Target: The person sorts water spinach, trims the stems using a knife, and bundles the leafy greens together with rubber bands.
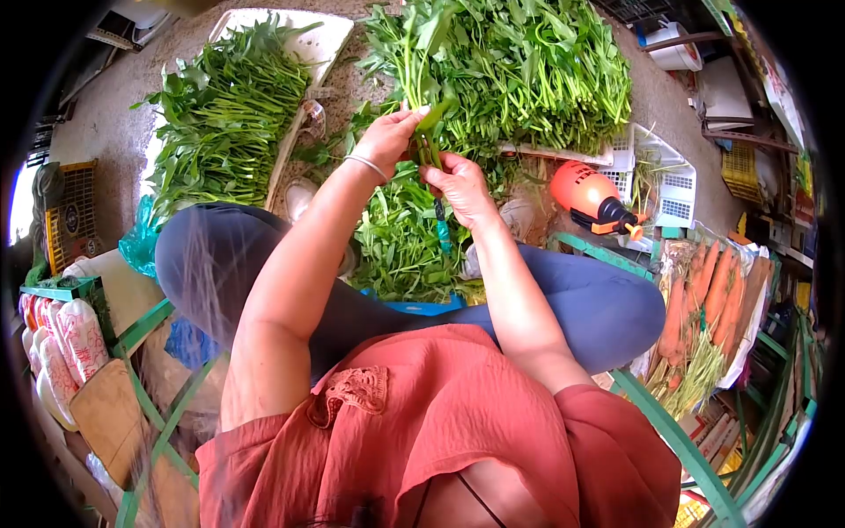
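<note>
My left hand is closed round the stems of a small bunch of leafy greens, whose leaves point up and away from me. Close beside it, my right hand has its fingers pressed together on a tool with dark blades and a teal handle, which hangs below the fingers. The blades are near the lower stems; whether they touch them is hard to see. Loose greens lie beneath both hands, between my legs.
Stacked greens lie at the left on a white tray and at the upper right. An orange spray bottle stands by a white crate. Carrots are at the right, and green metal bars flank me.
</note>
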Demonstrator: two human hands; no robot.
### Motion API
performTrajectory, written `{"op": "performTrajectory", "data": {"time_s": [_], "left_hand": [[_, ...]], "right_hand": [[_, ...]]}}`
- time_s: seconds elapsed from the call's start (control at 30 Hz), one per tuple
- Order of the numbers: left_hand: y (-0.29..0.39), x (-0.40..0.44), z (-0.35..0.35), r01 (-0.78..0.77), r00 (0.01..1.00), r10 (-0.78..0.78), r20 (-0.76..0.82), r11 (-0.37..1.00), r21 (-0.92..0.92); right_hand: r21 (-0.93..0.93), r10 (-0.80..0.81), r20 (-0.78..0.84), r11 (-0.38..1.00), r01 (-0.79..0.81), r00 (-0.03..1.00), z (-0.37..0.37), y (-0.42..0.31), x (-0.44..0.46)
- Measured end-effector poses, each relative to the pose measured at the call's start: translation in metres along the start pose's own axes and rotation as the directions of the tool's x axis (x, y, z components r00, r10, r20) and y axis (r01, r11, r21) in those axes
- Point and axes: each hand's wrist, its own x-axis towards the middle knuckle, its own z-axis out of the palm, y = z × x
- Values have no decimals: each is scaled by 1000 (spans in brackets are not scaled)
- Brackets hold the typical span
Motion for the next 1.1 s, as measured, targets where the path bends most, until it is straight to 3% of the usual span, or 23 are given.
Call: {"op": "performTrajectory", "data": {"time_s": [0.07, 0.13, 0.2, 0.23, 0.27, 0.3, 0.33, 0.43, 0.47, 0.53, 0.6, 0.67, 0.7, 0.77, 0.8, 0.87, 0.93, 0.97, 1.0, 1.03, 1.1], "left_hand": [[-2, 1, -3, -48, 997, 43, -62, 996, -79], [2, 0, -7, -58, 997, 58, -44, 998, -13], [8, -4, -8, -76, 983, 70, -168, 997, -32], [8, -2, -15, -112, 981, 123, -148, 990, 85], [6, 1, -18, -114, 981, 125, -150, 990, 83], [10, -2, -18, -112, 984, 116, -134, 993, 37], [11, -5, -19, -100, 988, 99, -114, 995, -6], [21, -10, -20, -149, 983, 144, -117, 988, -42], [20, -14, -20, -134, 987, 129, -98, 990, -50], [12, -16, -24, -91, 993, 89, -80, 995, -28], [9, -16, -25, -54, 997, 54, -48, 999, 5], [7, -22, -25, -20, 999, 22, -44, 999, 42], [5, -23, -26, -6, 1000, 6, -3, 1000, 0], [3, -21, -27, -11, 1000, 11, -1, 1000, 1], [1, -21, -29, -16, 1000, 16, 0, 1000, -5], [-1, -16, -33, -4, 1000, 5, 16, 1000, -26], [3, -20, -27, -100, 983, 86, -163, 992, -76], [8, -19, -31, -122, 971, 109, -215, 991, -48], [10, -17, -35, -151, 963, 131, -237, 986, -70], [7, -17, -37, -95, 978, 80, -191, 993, -73], [-1, -17, -35, -66, 987, 55, -150, 995, -69]], "right_hand": [[8, 39, -33, 999, -39, 999, 1, 8, 2], [-80, 87, -113, 992, -96, 990, 6, 17, -1], [-173, 163, -94, 969, -177, 982, 8, 35, -10], [-108, 172, -98, 977, -182, 980, 8, 46, -14], [-45, 181, -99, 982, -186, 979, 7, 56, -17], [-152, 172, -154, 969, -195, 973, 7, 67, -19], [-400, 125, -162, 899, -181, 979, 0, 84, -18], [-677, 419, -111, 632, -377, 901, -12, 88, -15], [-679, 425, -108, 629, -379, 899, -16, 82, -11], [-652, 264, -360, 616, -443, 895, -24, 69, 9], [-561, 1, -318, 806, -189, 948, -23, 45, 18], [-140, -15, -127, 990, -3, 992, 2, 8, 15], [-137, -17, -129, 991, -1, 992, 9, 2, 20], [122, -38, -18, 992, 39, 999, 19, -3, 33], [125, -38, -17, 991, 40, 999, 23, -1, 36], [333, 31, -17, 943, -24, 999, 28, 0, 39], [339, 17, -20, 941, -9, 1000, 23, 14, 37], [49, 84, -21, 995, -83, 996, 18, 23, 31], [-246, 146, -40, 957, -151, 988, 12, 32, 25], [-151, 278, -23, 948, -278, 960, 7, 38, 18], [-237, 298, -95, 920, -312, 950, -6, 38, 21]]}}
